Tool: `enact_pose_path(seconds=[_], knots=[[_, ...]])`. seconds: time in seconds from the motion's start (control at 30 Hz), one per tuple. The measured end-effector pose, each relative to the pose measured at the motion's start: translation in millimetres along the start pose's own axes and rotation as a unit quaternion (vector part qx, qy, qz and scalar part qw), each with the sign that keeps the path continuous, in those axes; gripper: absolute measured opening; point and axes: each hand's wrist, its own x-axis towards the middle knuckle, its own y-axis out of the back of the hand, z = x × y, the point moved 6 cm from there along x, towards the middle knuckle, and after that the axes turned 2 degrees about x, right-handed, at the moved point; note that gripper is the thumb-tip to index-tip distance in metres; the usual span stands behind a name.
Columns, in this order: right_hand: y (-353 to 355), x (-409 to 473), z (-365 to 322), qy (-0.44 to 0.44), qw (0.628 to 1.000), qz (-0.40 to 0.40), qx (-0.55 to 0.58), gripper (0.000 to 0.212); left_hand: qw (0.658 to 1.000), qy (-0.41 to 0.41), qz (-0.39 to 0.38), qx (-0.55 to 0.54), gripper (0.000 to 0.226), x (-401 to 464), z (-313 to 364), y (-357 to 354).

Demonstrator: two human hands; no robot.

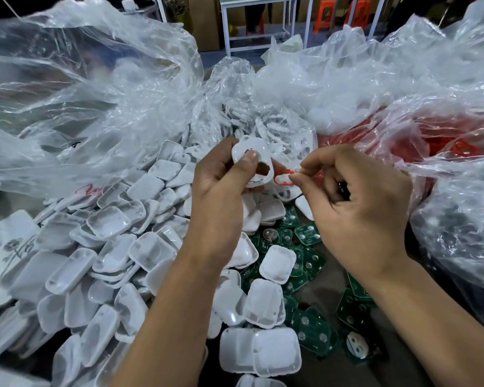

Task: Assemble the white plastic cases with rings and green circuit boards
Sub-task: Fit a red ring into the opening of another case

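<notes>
left hand (221, 188): raised mid-scene, fingers curled, thumb pressed flat on the front of what it holds | right hand (355, 202): level just right of it, thumb and forefinger pinched, other fingers curled | both forearms bare, converging from near edge

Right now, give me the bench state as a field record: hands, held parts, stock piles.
left hand: grips a white case shell, thumb across its front
right hand: pinches a red ring at the fingertips
ring vs shell: just right of the shell, not yet seated
white cases pile: loose heap, left and centre
green circuit boards: scattered under and right of the forearms
clear bags: open, behind the piles
red parts bag: far right, holds more red parts
</notes>
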Motion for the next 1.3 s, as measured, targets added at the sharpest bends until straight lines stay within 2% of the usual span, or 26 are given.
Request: enact_pose_path(seconds=[0.4, 0.47, 0.6, 0.67, 0.93, 1.3], knots=[[-0.9, -1.0, 4.0, -0.027, 0.999, -0.019, 0.012, 0.016, 0.999, 0.032, -0.033, -0.018, 0.014, 0.6, -4.1, 2.4], [-1.2, -1.0, 5.2, -0.029, 0.999, -0.021, 0.012, 0.016, 0.999, 0.043, -0.021, -0.011, 0.015, 0.7, -5.6, 2.6], [1.0, 0.0, 13.9, -0.067, 0.997, -0.009, 0.023, 0.018, 0.992, 0.078, 0.059, 0.077, 0.025, 2.5, -15.3, 12.3], [-0.3, 0.7, 14.9, -0.078, 0.996, -0.019, 0.031, 0.021, 0.987, 0.110, 0.067, 0.098, 0.025, 3.2, -21.9, 13.7], [-9.6, -2.1, 6.7, -0.077, 0.994, -0.058, 0.052, 0.024, 0.980, 0.180, 0.025, 0.084, 0.034, -1.9, -28.9, -0.2], [-12.0, -3.0, 8.0, -0.076, 0.994, -0.079, 0.032, 0.024, 0.975, 0.168, 0.008, 0.144, 0.040, -3.8, -24.0, -2.2]])
